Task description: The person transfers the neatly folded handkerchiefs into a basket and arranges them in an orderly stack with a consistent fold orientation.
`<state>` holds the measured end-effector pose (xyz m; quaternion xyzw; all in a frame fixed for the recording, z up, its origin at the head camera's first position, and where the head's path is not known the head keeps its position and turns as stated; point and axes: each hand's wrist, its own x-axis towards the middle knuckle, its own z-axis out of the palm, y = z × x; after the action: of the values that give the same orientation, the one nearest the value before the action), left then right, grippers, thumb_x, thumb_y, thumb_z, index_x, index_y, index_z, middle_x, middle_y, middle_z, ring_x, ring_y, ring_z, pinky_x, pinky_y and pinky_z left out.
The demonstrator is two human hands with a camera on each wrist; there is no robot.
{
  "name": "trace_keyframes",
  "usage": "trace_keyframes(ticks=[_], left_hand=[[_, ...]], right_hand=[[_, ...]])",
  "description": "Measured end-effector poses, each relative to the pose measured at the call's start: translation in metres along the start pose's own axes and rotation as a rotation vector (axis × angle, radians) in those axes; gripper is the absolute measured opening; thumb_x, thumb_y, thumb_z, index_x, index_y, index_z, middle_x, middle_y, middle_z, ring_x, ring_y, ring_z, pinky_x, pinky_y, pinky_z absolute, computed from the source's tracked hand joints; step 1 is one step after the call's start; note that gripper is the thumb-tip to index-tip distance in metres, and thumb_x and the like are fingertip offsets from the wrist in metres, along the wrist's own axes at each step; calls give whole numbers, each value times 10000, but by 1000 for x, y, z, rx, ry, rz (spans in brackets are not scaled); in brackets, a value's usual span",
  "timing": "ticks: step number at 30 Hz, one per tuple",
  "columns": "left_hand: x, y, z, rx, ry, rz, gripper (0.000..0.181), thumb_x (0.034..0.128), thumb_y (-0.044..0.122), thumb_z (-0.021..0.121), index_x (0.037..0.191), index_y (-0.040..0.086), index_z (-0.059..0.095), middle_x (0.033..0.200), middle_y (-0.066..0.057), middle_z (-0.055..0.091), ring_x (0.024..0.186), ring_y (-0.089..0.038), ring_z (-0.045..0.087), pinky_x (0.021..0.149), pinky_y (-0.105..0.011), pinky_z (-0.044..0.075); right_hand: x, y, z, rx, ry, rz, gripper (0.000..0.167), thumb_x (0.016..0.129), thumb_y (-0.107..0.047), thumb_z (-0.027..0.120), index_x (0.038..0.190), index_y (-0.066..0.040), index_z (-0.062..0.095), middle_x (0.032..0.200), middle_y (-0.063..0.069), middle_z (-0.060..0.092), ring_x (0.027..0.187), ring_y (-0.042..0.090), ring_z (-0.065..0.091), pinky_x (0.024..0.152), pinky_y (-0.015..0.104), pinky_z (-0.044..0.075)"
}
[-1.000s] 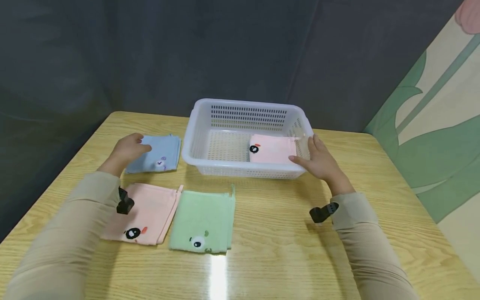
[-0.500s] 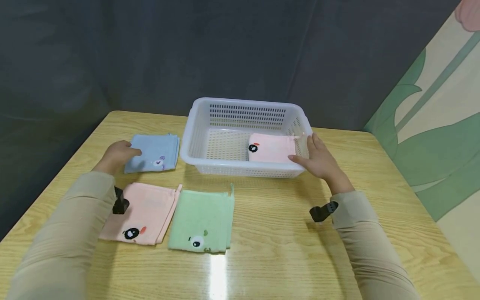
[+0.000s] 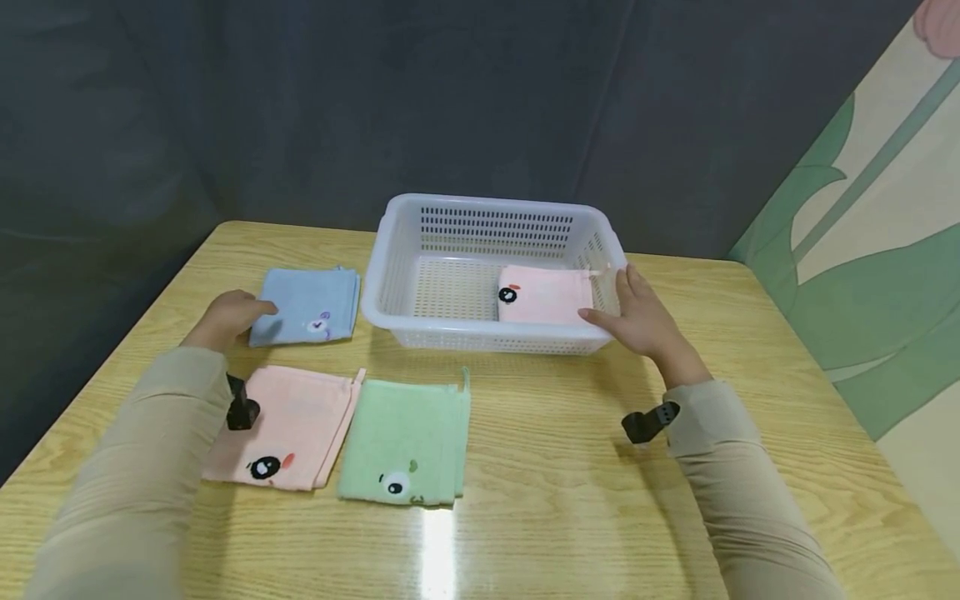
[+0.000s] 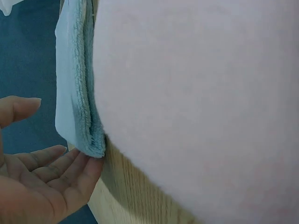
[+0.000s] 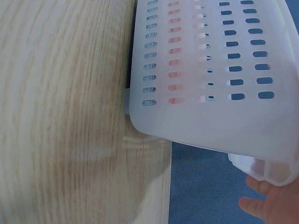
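Farthest left of the basket, the left hand (image 3: 228,318) has drawn back from above the blue towel (image 3: 303,304) to its outer edge. Its fingers are extended and the thumb stands apart; the fingertips seem to touch a corner, but nothing is gripped. I read this as the hand settling at that edge, with the towel not yet in its hold. The blue towel lies folded just beside the basket's left end. Nearer the person than the basket, and left of it, a folded pink towel (image 3: 300,417) lies on the tabletop (image 3: 540,483); next comes a green towel (image 3: 401,433), in front of the basket's left part. The white basket (image 3: 480,328) stays put, another pink towel (image 3: 551,296) inside at its right end. At the basket's near right corner, the right hand (image 3: 645,321) rests unchanged, fingers fairly straight along the rim, apparently steadying it.
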<state>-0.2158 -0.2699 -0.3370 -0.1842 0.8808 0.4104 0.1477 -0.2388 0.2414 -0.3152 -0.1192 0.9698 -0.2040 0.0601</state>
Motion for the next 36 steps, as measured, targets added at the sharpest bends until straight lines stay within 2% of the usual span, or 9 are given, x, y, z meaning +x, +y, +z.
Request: trace_keyframes(ticks=[5, 8, 10, 12, 17, 21, 26, 32, 36], left_hand=[[3, -4, 0, -49, 14, -26, 666, 826, 215, 441, 1302, -154, 154, 1305, -300, 201, 1068, -328, 324, 869, -425, 361], [4, -7, -1, -55, 40, -27, 540, 815, 191, 447, 1221, -136, 308, 921, -241, 466, 751, -250, 477, 702, -354, 437], [4, -9, -2, -52, 52, -27, 436, 811, 181, 445, 1122, -115, 370, 677, -117, 415, 531, -163, 390, 576, -304, 410], [5, -9, -2, -50, 86, -48, 374, 806, 162, 445, 1078, -92, 401, 630, -34, 341, 447, -87, 300, 518, -277, 383], [6, -9, 0, -70, 103, -61, 375, 814, 156, 456, 1092, -94, 428, 708, -65, 416, 521, -103, 397, 522, -267, 401], [7, -10, -2, -105, 63, -23, 240, 826, 143, 447, 923, -75, 472, 521, 1, 384, 468, -115, 394, 484, -276, 380], [7, -7, 1, -165, 59, -16, 371, 850, 149, 436, 1118, -106, 431, 832, -90, 432, 684, -164, 428, 586, -258, 410], [7, -1, 2, -227, -7, 22, 622, 883, 193, 419, 1338, -105, 117, 1288, -262, 226, 1080, -308, 329, 869, -383, 373], [6, 5, 1, -234, -42, 60, 605, 893, 231, 419, 1333, -97, 162, 1347, -258, 142, 1082, -298, 330, 905, -397, 338]], right_hand=[[1, 0, 0, 7, 10, -12, 964, 798, -592, 413, 1343, 55, -49, 1401, 181, -137, 1268, 350, -72, 974, 536, 43], [2, 0, 1, 12, 12, -14, 964, 798, -589, 417, 1344, 57, -45, 1402, 178, -138, 1267, 353, -69, 972, 540, 44], [2, -1, 1, 12, 12, -11, 964, 796, -592, 417, 1345, 55, -42, 1403, 176, -136, 1268, 353, -67, 972, 539, 45], [2, -1, 1, 11, 11, -7, 965, 795, -593, 418, 1346, 52, -42, 1404, 177, -133, 1268, 352, -67, 972, 540, 46], [3, -2, 1, 14, 8, 5, 966, 791, -598, 419, 1350, 36, -47, 1408, 171, -127, 1270, 346, -69, 969, 547, 47], [3, -2, 1, 21, 3, 12, 969, 787, -601, 422, 1353, 22, -58, 1408, 155, -141, 1271, 338, -77, 969, 546, 45], [3, -3, 2, 24, 3, 19, 970, 785, -602, 425, 1355, 13, -61, 1409, 159, -138, 1271, 335, -80, 967, 550, 45], [1, -1, 1, 23, 8, 21, 966, 788, -595, 427, 1354, 26, -48, 1409, 171, -124, 1271, 341, -74, 969, 546, 43], [1, 0, 2, 23, 9, 25, 966, 788, -593, 429, 1353, 31, -45, 1409, 174, -124, 1270, 338, -81, 970, 544, 39]])
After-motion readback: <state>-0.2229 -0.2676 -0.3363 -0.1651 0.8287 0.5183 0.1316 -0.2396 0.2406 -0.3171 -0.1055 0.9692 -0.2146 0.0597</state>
